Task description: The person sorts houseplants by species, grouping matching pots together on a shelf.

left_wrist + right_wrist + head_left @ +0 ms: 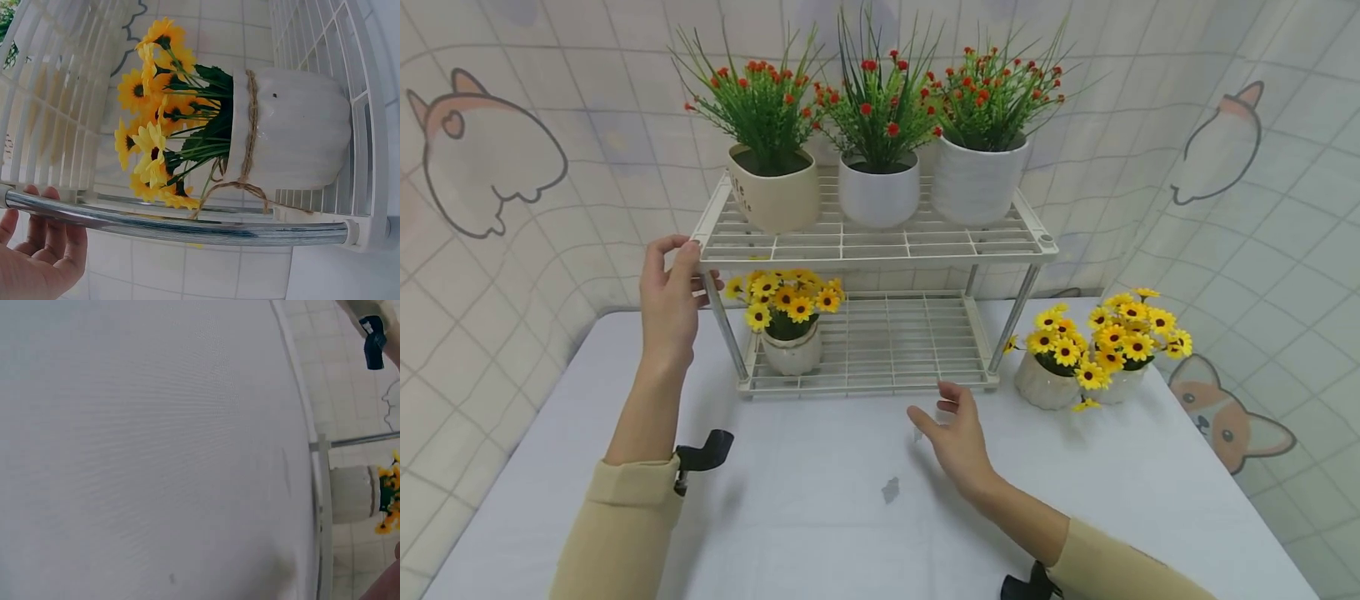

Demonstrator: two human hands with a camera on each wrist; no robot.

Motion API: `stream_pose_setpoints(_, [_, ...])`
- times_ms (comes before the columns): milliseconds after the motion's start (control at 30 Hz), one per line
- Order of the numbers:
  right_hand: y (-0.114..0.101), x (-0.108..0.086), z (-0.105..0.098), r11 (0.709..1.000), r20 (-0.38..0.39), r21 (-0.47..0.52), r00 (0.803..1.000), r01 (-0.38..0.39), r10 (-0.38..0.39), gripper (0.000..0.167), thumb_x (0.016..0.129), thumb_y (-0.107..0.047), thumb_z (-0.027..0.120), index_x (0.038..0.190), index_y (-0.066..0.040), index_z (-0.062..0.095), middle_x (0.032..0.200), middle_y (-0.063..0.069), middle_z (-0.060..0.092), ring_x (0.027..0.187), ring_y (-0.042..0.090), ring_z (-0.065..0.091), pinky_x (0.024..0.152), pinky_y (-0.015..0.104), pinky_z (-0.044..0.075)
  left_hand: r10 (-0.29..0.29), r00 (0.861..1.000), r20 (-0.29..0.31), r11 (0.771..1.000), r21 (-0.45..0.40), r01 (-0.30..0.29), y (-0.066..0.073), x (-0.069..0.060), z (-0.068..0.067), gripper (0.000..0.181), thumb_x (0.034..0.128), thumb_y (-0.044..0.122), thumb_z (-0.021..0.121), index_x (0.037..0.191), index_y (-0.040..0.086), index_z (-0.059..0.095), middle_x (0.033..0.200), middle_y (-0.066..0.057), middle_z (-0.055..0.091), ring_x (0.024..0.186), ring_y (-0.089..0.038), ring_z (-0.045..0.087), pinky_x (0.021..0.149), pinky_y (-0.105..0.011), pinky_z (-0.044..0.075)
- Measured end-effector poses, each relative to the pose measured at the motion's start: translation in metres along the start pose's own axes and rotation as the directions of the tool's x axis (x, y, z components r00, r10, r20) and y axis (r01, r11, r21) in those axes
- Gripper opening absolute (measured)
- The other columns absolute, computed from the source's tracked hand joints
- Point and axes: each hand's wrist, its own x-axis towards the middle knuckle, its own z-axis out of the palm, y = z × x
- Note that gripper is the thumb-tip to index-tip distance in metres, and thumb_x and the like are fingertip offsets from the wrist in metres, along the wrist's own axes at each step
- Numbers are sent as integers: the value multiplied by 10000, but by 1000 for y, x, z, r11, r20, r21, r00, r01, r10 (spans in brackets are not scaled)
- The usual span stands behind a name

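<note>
A two-tier white wire shelf (880,264) with metal posts stands on the table. My left hand (670,304) grips its upper left front corner; in the left wrist view, the fingers (55,240) bend behind the metal post (187,227). A white pot of yellow flowers (793,352), tied with twine, sits at the left of the lower tier (902,342). Over the table before the shelf's front edge, my right hand (957,437) is held with fingers apart and nothing in it. Only a bit of that hand (384,581) enters the right wrist view.
Three pots with red flowers and grass, a cream one (778,196) and two white ones (880,196), (976,179), line the upper tier. Right of the shelf, two pots of yellow flowers (1047,385) stand close together on the white tablecloth (820,500). A patterned curtain (625,150) hangs behind.
</note>
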Motion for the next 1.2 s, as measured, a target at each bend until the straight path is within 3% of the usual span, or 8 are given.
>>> stream_pose_setpoints(133, [3, 1, -21, 999, -81, 20, 996, -44, 45, 688, 975, -217, 732, 1470, 31, 324, 1498, 221, 343, 1370, 352, 367, 1043, 489, 395, 10, 1000, 2, 1000, 0, -10, 0, 0, 0, 354, 1093, 436, 447, 1369, 219, 486, 1038, -55, 651, 884, -173, 623, 824, -318, 495])
stream_pose_setpoints(267, [3, 5, -44, 993, -170, 56, 979, -106, 114, 738, 993, -233, 704, 1509, 22, 243, 1531, 215, 286, 1405, 344, 313, 1102, 478, 348, 13, 1000, -3, 1000, 16, -13, 0, 0, 0, 367, 1092, 442, 443, 1380, 219, 487, 1022, -26, 656, 879, -172, 627, 813, -311, 501])
stream_pose_setpoints(700, [18, 14, -85, 987, -446, 89, 881, -131, 157, 849, 992, -314, 691, 1528, -23, 101, 1513, 170, 193, 1378, 312, 235, 1115, 442, 269, -2, 1000, 3, 1000, -12, 2, 1, 1, 0, 357, 1088, 446, 456, 1367, 226, 485, 1030, -44, 641, 897, -177, 623, 837, -312, 499])
stream_pose_setpoints(1000, [34, 32, -102, 989, -515, 89, 845, -114, 144, 971, 951, -321, 741, 1580, -87, 41, 1590, 183, 138, 1493, 317, 153, 1212, 418, 172, 4, 1000, -4, 1000, -4, -4, 0, 1, -1, 359, 1089, 440, 454, 1372, 221, 483, 1014, -28, 636, 893, -180, 621, 837, -310, 497])
stream_pose_setpoints(1200, [36, 46, -111, 993, -531, 103, 841, -59, 105, 1009, 944, -284, 754, 1619, -132, 19, 1657, 111, 111, 1529, 225, 121, 1218, 312, 101, 5, 1000, 3, 1000, -4, -5, -1, 0, 0, 365, 1087, 446, 454, 1375, 223, 482, 1001, -27, 632, 895, -187, 620, 834, -302, 498])
